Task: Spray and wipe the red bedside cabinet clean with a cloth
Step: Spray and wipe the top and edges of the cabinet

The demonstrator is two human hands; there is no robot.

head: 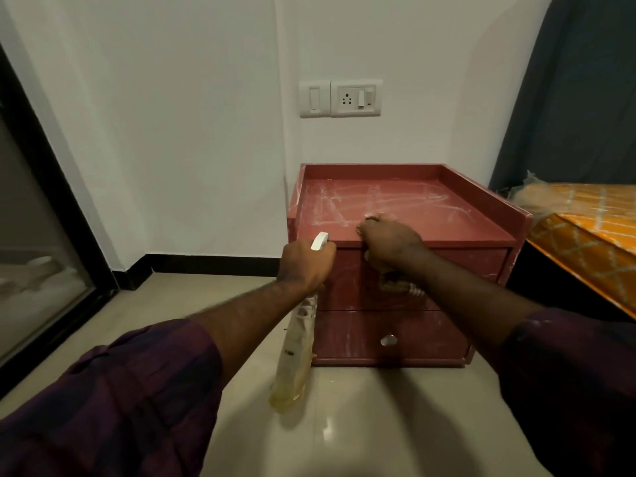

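Red cabinet point(447, 222) sits on the floor point(361, 425) with its back to the white wall point(172, 132) and its front facing you. White streaks cover its top.

Your right hand point(389, 241) is at the cabinet's top front edge, fingers curled round a pale cloth point(399, 285) that hangs over the upper drawer; the hand is blurred.

Your left hand point(304, 263) is at the front left corner, wrapped round the neck of one spray bottle point(296, 356). The bottle's long axis is near vertical, white head up, base hanging toward the floor.

Count: two drawers, one knob point(389, 340) showing on the lower one.

Above the cabinet are two switch plates point(340, 98). Right of it are a bed point(585, 228) and a dark curtain point(568, 98). Well to its left is a glass door point(34, 270).
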